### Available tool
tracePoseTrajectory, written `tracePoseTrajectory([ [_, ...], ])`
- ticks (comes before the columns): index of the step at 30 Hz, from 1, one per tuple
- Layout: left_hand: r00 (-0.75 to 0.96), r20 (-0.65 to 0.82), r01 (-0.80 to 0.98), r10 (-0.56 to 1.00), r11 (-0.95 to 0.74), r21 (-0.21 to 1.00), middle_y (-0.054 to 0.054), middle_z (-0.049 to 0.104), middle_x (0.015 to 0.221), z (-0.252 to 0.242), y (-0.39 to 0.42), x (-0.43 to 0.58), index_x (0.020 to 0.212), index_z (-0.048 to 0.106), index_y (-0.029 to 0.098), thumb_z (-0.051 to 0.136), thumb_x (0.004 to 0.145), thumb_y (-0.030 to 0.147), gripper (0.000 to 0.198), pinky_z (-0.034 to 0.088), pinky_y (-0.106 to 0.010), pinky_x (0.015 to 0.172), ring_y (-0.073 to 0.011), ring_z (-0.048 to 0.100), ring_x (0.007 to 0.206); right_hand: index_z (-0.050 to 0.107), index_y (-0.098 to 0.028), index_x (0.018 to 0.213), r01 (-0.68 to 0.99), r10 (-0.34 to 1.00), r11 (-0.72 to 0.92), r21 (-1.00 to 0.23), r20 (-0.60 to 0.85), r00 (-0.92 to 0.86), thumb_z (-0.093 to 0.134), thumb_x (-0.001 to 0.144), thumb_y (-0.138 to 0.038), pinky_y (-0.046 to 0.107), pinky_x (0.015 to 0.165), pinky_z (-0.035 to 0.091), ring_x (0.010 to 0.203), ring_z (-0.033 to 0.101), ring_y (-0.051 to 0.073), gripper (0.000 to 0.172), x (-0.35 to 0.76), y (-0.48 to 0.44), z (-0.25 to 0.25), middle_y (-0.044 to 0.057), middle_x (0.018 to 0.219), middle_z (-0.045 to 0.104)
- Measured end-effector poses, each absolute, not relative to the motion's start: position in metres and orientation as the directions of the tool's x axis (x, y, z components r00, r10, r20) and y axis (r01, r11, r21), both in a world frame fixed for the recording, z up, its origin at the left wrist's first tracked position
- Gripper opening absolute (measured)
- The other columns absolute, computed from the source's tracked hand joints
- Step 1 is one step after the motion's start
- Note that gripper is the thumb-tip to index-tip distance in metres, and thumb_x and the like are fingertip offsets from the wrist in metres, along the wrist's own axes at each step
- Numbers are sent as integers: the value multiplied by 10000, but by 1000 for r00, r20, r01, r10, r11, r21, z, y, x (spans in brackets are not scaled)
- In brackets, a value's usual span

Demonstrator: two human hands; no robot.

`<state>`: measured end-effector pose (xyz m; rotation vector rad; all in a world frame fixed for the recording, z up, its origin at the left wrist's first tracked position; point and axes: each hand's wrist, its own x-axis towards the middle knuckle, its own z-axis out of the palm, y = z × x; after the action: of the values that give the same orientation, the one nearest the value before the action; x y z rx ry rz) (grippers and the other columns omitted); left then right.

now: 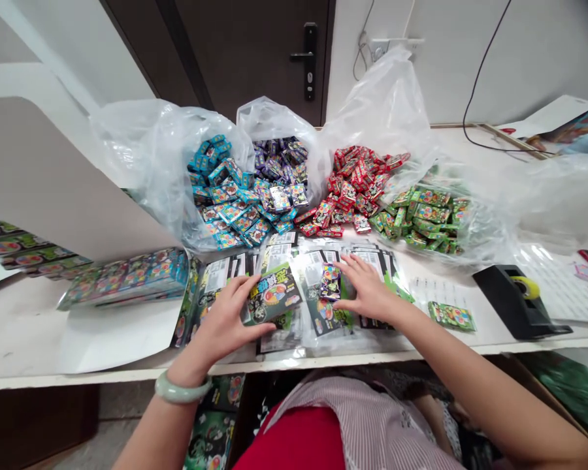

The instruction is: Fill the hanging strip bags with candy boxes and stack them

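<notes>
My left hand [230, 316] is closed on a flat green and black printed packet [273, 294], with the thumb along its lower edge and fingers at its upper left. Between the thumb and forefinger of my right hand [367, 287] is a small purple box [330, 282], held at its top and bottom ends; the other fingers stretch away. Beneath both hands lie clear plastic sleeves with printed black and green cards [323, 316], spread in overlapping piles.
Behind are plastic bags of small boxes: blue [235, 209], purple [279, 160], red [357, 183] and green [431, 212]. A black tape dispenser [512, 300] and a green packet [451, 316] stand right. Wrapped boxes [132, 277] lie left by a white panel [63, 176].
</notes>
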<state>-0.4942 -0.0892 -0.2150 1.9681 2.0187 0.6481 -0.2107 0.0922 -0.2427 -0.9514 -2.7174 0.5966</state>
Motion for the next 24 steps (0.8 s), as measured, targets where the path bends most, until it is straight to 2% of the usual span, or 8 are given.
tracePoseTrajectory([
  [2, -8, 131, 891, 991, -52, 450, -135, 420, 1332, -217, -85, -493, 1452, 315, 219, 690, 778, 524, 829, 402, -485, 1056, -321, 447, 1242, 426, -239, 1421, 529, 598, 719, -452, 14, -801, 751, 711, -467, 556, 1108, 268, 1403, 283, 353, 813, -219, 92, -243, 140, 1494, 391],
  [5, 31, 134, 906, 990, -84, 415, -142, 427, 1329, -220, -82, -492, 1466, 299, 221, 702, 762, 541, 872, 406, -505, 1046, -331, 451, 1231, 505, -209, 1330, 474, 617, 711, -520, 137, -775, 710, 735, -346, 496, 1085, 340, 1280, 448, 306, 645, -223, 88, -238, 140, 1349, 513],
  [8, 47, 158, 908, 986, -108, 406, -140, 422, 1338, -222, -80, -491, 1476, 284, 234, 712, 748, 551, 902, 401, -513, 1052, -332, 444, 1239, 479, -236, 1334, 397, 638, 723, -565, 329, -696, 684, 755, -337, 486, 1087, 361, 1279, 440, 296, 623, -218, 85, -221, 125, 1344, 481],
  [10, 59, 186, 902, 981, -132, 410, -142, 405, 1360, -222, -78, -490, 1485, 266, 245, 724, 736, 555, 932, 396, -514, 1058, -335, 426, 1259, 443, -279, 1372, 353, 573, 784, -511, 378, -727, 674, 775, -341, 513, 1103, 336, 1306, 406, 314, 643, -216, 83, -205, 106, 1375, 454],
  [14, 113, 232, 904, 966, -197, 379, -162, 396, 1364, -219, -74, -487, 1497, 238, 231, 726, 733, 562, 965, 396, -516, 1052, -339, 418, 1261, 464, -283, 1377, 334, 439, 879, -341, 300, -847, 698, 771, -306, 573, 1067, 344, 1267, 422, 368, 650, -219, 76, -184, 121, 1372, 471],
  [17, 161, 246, 909, 956, -241, 341, -168, 398, 1367, -217, -73, -484, 1495, 244, 215, 718, 745, 555, 950, 390, -519, 1053, -339, 414, 1258, 505, -271, 1343, 287, 351, 913, -291, 200, -915, 778, 711, -304, 560, 1015, 398, 1208, 468, 378, 689, -222, 72, -181, 133, 1345, 503],
  [20, 185, 243, 898, 952, -264, 352, -171, 407, 1368, -216, -73, -479, 1485, 273, 194, 722, 744, 545, 935, 386, -521, 1059, -340, 413, 1262, 520, -279, 1317, 220, 286, 919, -327, 172, -943, 818, 686, -322, 533, 1026, 408, 1216, 473, 367, 699, -223, 73, -184, 122, 1329, 521],
  [24, 142, 247, 877, 959, -237, 417, -169, 424, 1347, -218, -74, -477, 1472, 305, 191, 744, 710, 567, 956, 413, -516, 1044, -338, 440, 1240, 340, -259, 1427, 181, 319, 842, -508, 199, -927, 803, 705, -423, 491, 1081, 393, 1337, 398, 313, 873, -226, 76, -186, 136, 1443, 400],
])
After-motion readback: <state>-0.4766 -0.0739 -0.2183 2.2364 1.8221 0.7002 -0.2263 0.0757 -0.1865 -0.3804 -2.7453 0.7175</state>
